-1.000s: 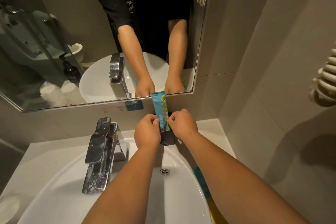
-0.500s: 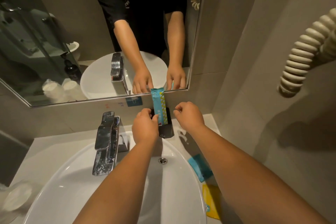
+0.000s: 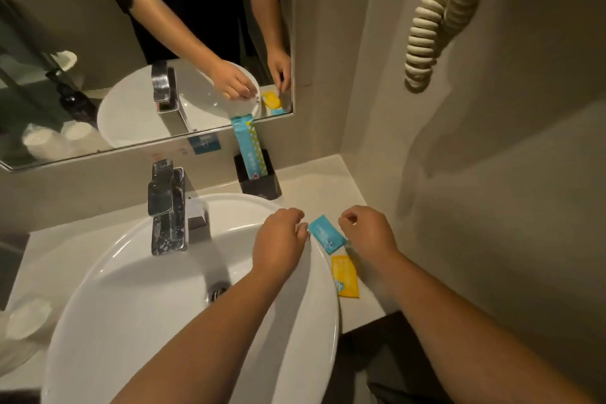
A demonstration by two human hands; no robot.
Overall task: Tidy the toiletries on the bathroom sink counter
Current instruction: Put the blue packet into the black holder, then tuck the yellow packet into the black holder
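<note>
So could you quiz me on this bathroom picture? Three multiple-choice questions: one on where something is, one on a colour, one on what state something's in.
1. Where is the tall blue packet?
A. Lying in the basin
B. Standing in the black holder by the mirror
C. In the right hand

2. What colour is the sachet nearest the counter's front edge?
A. Yellow
B. Red
C. Green

3. What are the hands doing?
A. Both gripping the tap
B. Left hand and right hand empty, either side of the blue sachet
C. Both under running water

Answers:
1 B, its lower end sits inside the holder.
2 A, it lies just below the blue one.
3 B, neither hand holds anything and the sachet lies flat between them.
</note>
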